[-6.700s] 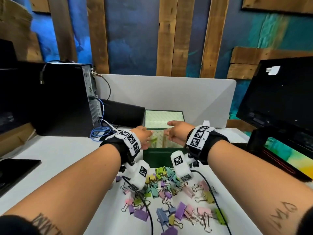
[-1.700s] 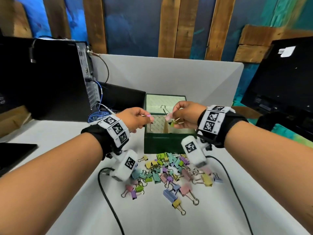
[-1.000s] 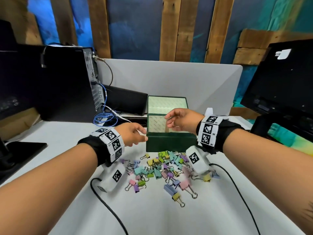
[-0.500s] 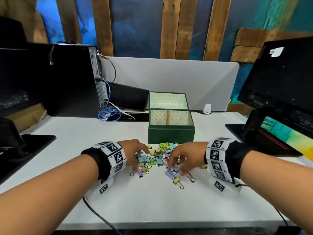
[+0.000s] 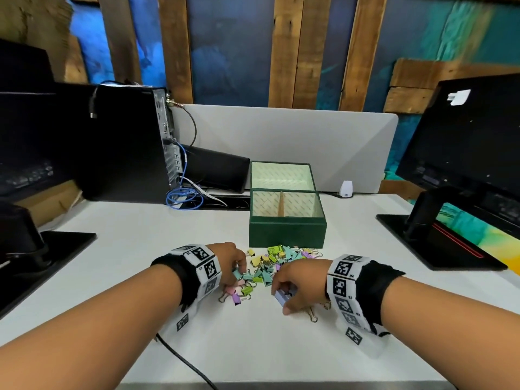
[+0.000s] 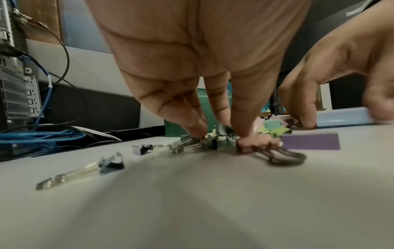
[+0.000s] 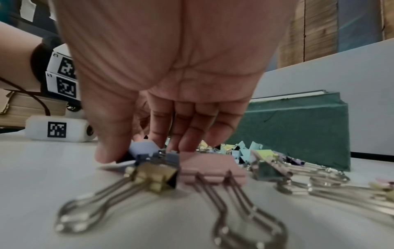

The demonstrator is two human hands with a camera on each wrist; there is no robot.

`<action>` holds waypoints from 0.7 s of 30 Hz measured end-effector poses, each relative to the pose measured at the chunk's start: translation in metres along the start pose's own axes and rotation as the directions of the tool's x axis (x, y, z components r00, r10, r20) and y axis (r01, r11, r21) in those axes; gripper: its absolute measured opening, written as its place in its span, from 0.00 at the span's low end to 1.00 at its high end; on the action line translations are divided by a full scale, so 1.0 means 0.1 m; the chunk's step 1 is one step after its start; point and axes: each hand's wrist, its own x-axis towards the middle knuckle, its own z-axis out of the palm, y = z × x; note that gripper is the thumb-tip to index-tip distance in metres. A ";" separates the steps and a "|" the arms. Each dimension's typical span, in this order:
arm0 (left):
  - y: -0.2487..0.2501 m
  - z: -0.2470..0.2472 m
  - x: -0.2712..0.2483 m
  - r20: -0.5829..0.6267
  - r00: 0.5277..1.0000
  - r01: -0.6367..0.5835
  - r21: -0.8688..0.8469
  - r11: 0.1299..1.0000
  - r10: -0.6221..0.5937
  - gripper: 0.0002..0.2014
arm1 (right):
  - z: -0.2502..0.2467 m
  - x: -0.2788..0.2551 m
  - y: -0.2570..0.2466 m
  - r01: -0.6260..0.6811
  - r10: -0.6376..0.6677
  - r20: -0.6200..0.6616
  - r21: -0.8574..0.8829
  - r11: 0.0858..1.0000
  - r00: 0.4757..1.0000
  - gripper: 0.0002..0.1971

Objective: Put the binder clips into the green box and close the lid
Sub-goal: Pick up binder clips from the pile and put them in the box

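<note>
The pile of small pastel metal binder clips (image 5: 271, 264) lies on the white table (image 5: 253, 347) just in front of the open dark-green felt box (image 5: 287, 230), its lid (image 5: 281, 175) upright behind. Both hands have come down from over the box to the pile: the right hand (image 5: 299, 284) pinches a pale-blue clip (image 5: 281, 296) between thumb and fingers; the left hand (image 5: 229, 261) presses curled fingertips (image 6: 243, 133) onto clips, its grasp uncertain. Another loading round begins; many clips remain.
</note>
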 end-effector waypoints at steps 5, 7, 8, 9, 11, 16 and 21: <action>0.02 -0.04 0.02 0.018 1.000 0.003 -0.028 1.000 -0.003 0.26 | -0.11 -0.06 0.10 -0.052 0.094 -0.132 0.291 0.955 0.987 0.20; 0.02 -0.06 0.04 0.041 0.999 0.015 -0.002 1.000 -0.015 0.28 | -0.17 -0.09 0.19 -0.083 0.155 -0.143 0.416 0.905 0.977 0.16; 0.02 -0.06 0.04 0.048 0.999 0.011 0.027 1.000 -0.012 0.28 | -0.19 -0.11 0.22 -0.101 0.173 -0.135 0.424 0.900 0.976 0.14; 0.03 -0.06 0.05 0.052 0.999 0.006 0.052 0.999 -0.008 0.28 | -0.20 -0.13 0.26 -0.122 0.188 -0.124 0.411 0.904 0.974 0.13; 0.04 -0.06 0.06 0.045 0.999 -0.008 0.068 0.998 0.005 0.25 | -0.20 -0.17 0.32 -0.158 0.225 -0.110 0.425 0.891 0.968 0.10; 0.06 -0.04 0.10 0.020 1.000 0.019 -0.028 0.999 -0.018 0.20 | -0.15 -0.26 0.47 -0.254 0.316 -0.084 0.423 0.870 0.945 0.05; 0.05 -0.12 0.03 0.011 1.000 0.003 -0.097 0.995 -0.002 0.17 | -0.12 -0.31 0.51 -0.276 0.317 -0.075 0.331 0.902 0.946 0.05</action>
